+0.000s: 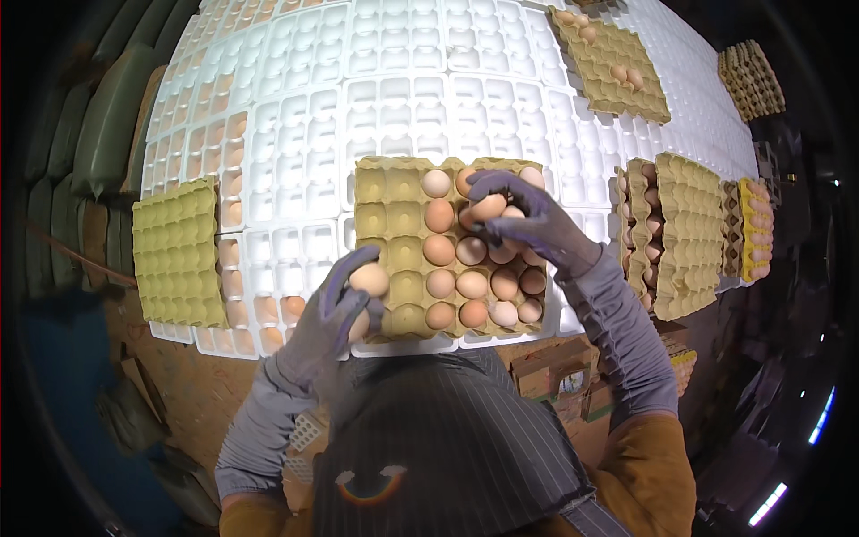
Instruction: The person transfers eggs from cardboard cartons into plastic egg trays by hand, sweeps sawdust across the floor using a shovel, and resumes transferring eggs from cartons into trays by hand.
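Observation:
A pulp egg tray [405, 252] lies before me on white foam egg trays [396, 114]. Its left columns show bare cups, while brown and pale eggs [472, 284] fill the right columns. My right hand [537, 225], in a purple-grey glove, grips a brown egg [488, 207] above the tray's upper right part. Fingers hide some of the eggs under it. Over the tray's left edge, my gloved left hand [335, 309] holds a pale egg [369, 279] at the fingertips. A second egg [359, 326] shows lower in the same hand, partly covered by fingers.
An upside-down pulp tray [178, 252] lies at left. Filled foam trays [215, 144] run along the left side. At right stand stacked pulp trays with eggs [688, 235] and a yellow tray of eggs [757, 228]. Another pulp tray [617, 60] bears several eggs. Cardboard boxes [553, 369] sit below the edge.

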`<state>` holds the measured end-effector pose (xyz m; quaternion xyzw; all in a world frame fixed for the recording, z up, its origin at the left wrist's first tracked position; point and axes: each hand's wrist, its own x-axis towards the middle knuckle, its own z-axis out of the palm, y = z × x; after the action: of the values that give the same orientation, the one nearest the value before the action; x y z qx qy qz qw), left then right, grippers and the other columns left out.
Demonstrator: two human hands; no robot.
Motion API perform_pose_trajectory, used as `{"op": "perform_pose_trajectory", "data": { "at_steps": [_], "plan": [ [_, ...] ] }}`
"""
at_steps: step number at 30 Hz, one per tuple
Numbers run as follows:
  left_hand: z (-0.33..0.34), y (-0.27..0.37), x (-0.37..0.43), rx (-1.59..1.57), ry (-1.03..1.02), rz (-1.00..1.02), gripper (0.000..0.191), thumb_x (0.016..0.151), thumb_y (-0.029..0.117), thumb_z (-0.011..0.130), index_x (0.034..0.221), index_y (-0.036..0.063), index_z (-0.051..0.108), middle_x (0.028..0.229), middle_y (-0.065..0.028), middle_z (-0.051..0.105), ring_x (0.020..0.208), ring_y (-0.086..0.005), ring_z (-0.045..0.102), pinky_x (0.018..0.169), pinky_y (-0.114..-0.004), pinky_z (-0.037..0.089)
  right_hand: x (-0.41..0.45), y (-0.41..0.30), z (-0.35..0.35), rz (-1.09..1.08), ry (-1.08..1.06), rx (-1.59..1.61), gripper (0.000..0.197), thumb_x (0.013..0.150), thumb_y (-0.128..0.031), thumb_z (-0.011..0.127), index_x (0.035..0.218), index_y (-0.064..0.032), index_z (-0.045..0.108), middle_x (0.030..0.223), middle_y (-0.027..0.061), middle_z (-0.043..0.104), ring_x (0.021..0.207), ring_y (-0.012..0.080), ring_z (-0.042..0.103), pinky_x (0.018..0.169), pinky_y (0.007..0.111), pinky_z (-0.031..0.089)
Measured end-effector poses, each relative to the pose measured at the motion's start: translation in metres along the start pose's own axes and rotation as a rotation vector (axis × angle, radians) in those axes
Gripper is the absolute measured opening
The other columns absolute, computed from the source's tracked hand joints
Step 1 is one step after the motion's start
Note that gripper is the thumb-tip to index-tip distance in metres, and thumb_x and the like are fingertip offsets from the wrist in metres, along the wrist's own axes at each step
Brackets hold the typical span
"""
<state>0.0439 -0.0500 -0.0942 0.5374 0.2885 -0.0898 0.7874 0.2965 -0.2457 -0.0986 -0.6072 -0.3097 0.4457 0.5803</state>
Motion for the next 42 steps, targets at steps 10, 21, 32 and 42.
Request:
{"op": "perform_pose_trajectory", "data": {
  "at_steps": [10, 21, 32, 42],
  "plan": [
    [0.048, 0.046, 0.159, 1.724, 0.273, 0.446, 0.040, 0.090, 0.035, 0.064, 0.126, 0.0211, 0.059, 0.141, -0.0132, 0.042, 0.107, -0.0302, 0.056, 0.088, -0.044, 0.049, 0.039, 0.002, -0.022, -0.012, 0.204, -1.168, 0.037, 0.091, -0.036, 0.064, 0.115, -0.0078, 0.066, 0.126, 0.0075, 0.056, 0.110, 0.0267, 0.058, 0.090, 0.038, 0.052],
    [-0.012, 0.036, 0.081, -0.103, -0.059, -0.069, 0.042, 0.102, 0.031, 0.048, 0.134, 0.0048, 0.054, 0.117, -0.0033, 0.060, 0.088, -0.0096, 0.059, 0.080, -0.025, 0.051, -0.035, -0.013, 0.008, 0.258, 0.040, 0.499, 0.054, 0.105, -0.044, 0.039, 0.144, -0.0071, 0.037, 0.126, 0.0133, 0.057, 0.107, 0.0296, 0.063, 0.084, 0.040, 0.056],
    [-0.149, -0.009, -0.056, 0.786, 0.537, 0.279, 0.030, 0.091, 0.022, 0.065, 0.118, 0.0101, 0.066, 0.129, -0.0137, 0.056, 0.111, -0.0259, 0.057, 0.091, -0.039, 0.050, 0.029, 0.028, 0.159, -0.128, -0.034, -0.572, 0.044, 0.080, -0.023, 0.075, 0.120, -0.0086, 0.062, 0.128, 0.0137, 0.051, 0.108, 0.0299, 0.059, 0.085, 0.036, 0.053],
    [-0.188, -0.044, -0.014, 1.531, 0.473, 0.475, 0.034, 0.090, 0.029, 0.065, 0.124, 0.0200, 0.064, 0.128, -0.0105, 0.053, 0.104, -0.0281, 0.058, 0.083, -0.041, 0.051, 0.093, 0.058, 0.270, -0.169, -0.250, -1.127, 0.046, 0.082, -0.015, 0.066, 0.127, -0.0179, 0.057, 0.123, 0.0107, 0.054, 0.101, 0.0309, 0.060, 0.085, 0.042, 0.051]
  ]
}}
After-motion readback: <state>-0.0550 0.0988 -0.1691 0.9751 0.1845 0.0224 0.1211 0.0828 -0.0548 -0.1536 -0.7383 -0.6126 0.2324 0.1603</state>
